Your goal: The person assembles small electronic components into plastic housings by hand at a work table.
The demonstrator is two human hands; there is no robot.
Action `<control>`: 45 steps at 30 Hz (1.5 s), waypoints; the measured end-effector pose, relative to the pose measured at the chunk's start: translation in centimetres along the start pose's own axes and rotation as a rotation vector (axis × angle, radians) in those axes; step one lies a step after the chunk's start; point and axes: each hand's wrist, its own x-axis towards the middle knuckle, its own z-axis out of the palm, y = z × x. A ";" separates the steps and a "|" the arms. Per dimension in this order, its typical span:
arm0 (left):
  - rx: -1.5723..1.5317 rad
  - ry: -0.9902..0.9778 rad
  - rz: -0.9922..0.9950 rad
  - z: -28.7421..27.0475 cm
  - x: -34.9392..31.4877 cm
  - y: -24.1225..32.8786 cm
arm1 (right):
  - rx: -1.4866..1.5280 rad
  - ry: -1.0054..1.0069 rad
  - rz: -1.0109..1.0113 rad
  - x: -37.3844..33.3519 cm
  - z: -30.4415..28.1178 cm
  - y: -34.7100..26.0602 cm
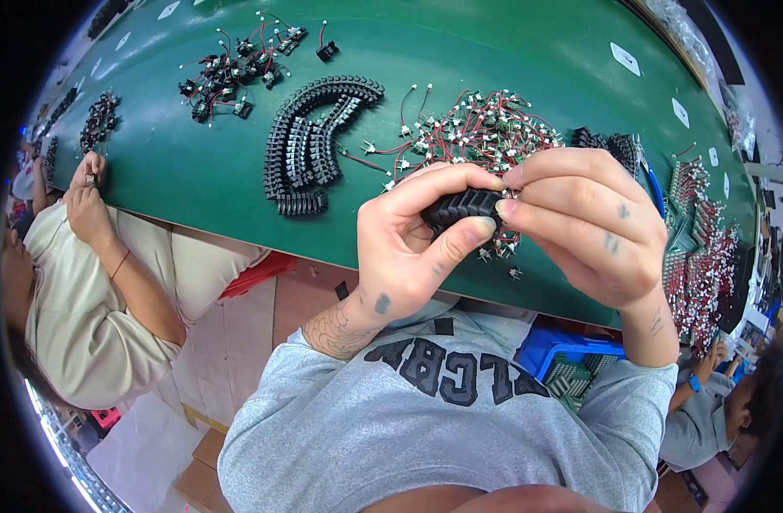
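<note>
My left hand (396,248) is closed round a short ribbed stack of black plastic parts (462,208), with the thumb along its near side and the index finger over its far side. At the right end of that stack, my right hand (601,227) pinches thumb against fingers; whatever lies between those fingertips is too small and hidden to name. Just beyond both hands spreads a heap of small connectors with red and black wires (485,124). Left of the heap lie curved rows of black ribbed parts (302,141) on the green table (366,38).
A pile of black parts with wires (238,73) lies at the far left. More black rows (618,145) and stacked wired boards (695,256) are at the right. A blue bin (541,346) holds green boards near my lap. Co-workers sit on both sides.
</note>
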 end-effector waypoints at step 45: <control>0.457 0.027 0.413 10.7 3.9 -3.0 | 0.161 0.586 0.365 -8.3 -4.9 0.0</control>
